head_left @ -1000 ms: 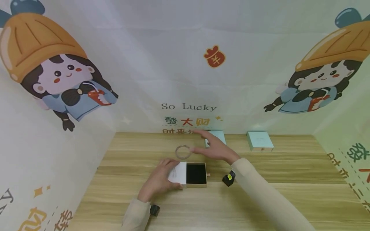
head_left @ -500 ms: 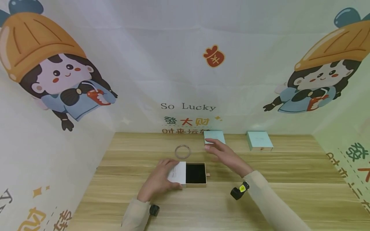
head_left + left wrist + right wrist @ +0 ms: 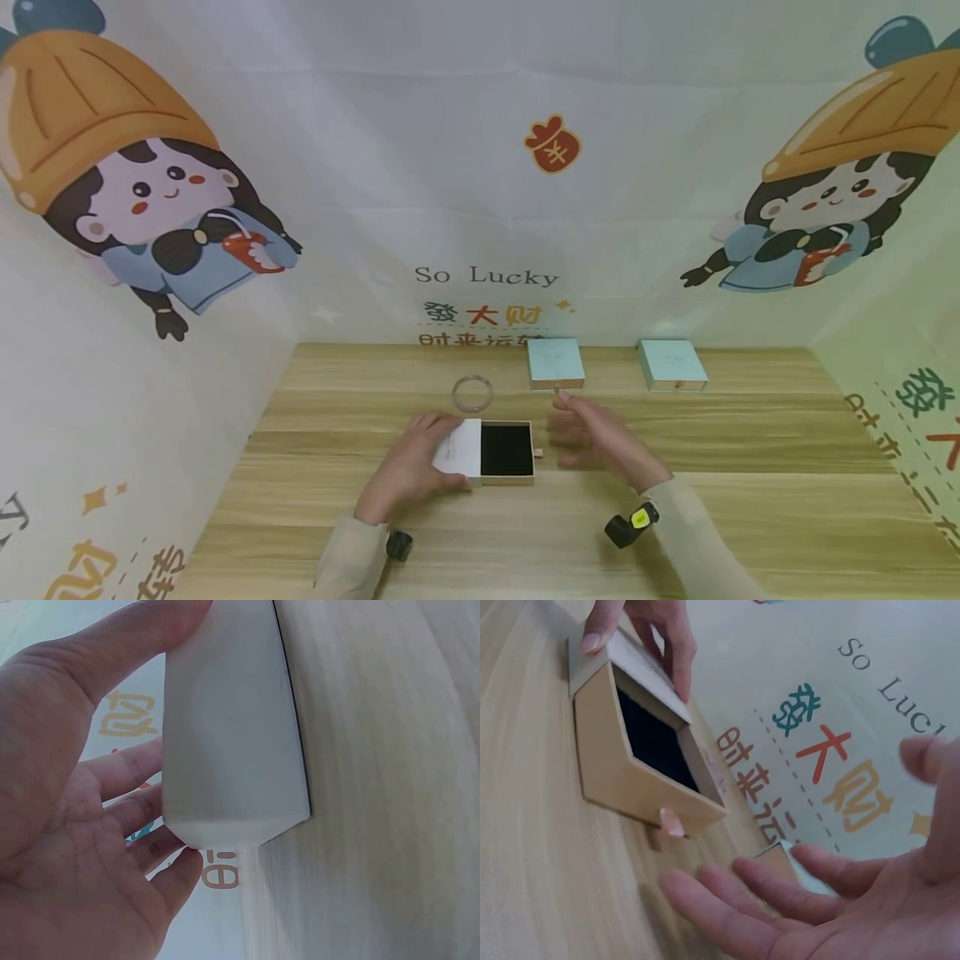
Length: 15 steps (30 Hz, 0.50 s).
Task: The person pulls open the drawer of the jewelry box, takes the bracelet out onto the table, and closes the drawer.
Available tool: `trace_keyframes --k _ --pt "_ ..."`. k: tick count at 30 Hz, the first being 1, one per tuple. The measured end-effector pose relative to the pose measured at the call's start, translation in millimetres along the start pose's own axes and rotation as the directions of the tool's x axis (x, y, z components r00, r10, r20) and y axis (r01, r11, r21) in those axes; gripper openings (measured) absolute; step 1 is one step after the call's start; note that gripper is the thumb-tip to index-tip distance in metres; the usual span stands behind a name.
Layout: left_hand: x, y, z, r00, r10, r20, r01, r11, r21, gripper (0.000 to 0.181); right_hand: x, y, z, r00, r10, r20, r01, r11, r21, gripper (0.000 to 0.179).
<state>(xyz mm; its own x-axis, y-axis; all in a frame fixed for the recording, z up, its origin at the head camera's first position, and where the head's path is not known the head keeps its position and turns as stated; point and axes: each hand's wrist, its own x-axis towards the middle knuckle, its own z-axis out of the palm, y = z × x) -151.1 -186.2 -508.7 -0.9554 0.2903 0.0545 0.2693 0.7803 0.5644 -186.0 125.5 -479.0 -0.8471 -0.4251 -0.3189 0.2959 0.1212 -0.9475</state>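
A small drawer box with a white sleeve (image 3: 460, 450) lies on the wooden table, its tan drawer (image 3: 604, 742) pulled partway out to the right. Black lining (image 3: 507, 450) shows inside the drawer. My left hand (image 3: 412, 467) grips the sleeve from the left, thumb on the near side and fingers on the far side. To the right of the drawer, my right hand (image 3: 600, 437) holds nothing, its fingers extended close to the pink pull tab (image 3: 671, 822). Behind the box a translucent bangle (image 3: 472, 394) lies flat on the table.
Two pale blue boxes, one at the back middle (image 3: 555, 362) and one further right (image 3: 672, 365), stand near the rear wall. A printed cloth backdrop (image 3: 390, 167) encloses the table (image 3: 750, 500) at the back and sides.
My right hand has moved from beside the bangle, right and toward me, to beside the drawer's tab. The left hand and box have stayed in place.
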Motion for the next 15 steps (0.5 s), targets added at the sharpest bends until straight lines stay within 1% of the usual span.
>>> trace_keyframes --k 6,8,11,15 --pt "-0.7 0.9 -1.3 1.000 -0.016 0.012 0.016 1.000 -0.009 0.098 1.0 14.0 2.1 0.998 0.058 0.007 -0.058 0.998 0.021 0.080" --pt "-0.9 1.3 -1.4 1.000 -0.016 0.012 0.016 1.000 -0.013 0.098 1.5 17.2 3.0 0.997 0.073 0.013 -0.073 0.997 0.011 0.078" --pt "-1.1 1.4 -1.3 1.000 -0.021 0.013 0.021 1.000 -0.015 0.098 4.1 22.0 5.6 0.995 0.094 0.016 -0.094 0.995 -0.027 0.070" --pt "-1.1 0.7 0.0 1.000 -0.015 0.004 0.015 1.000 -0.010 0.097 9.3 26.5 10.7 0.993 0.116 0.005 -0.116 0.991 -0.067 0.052"
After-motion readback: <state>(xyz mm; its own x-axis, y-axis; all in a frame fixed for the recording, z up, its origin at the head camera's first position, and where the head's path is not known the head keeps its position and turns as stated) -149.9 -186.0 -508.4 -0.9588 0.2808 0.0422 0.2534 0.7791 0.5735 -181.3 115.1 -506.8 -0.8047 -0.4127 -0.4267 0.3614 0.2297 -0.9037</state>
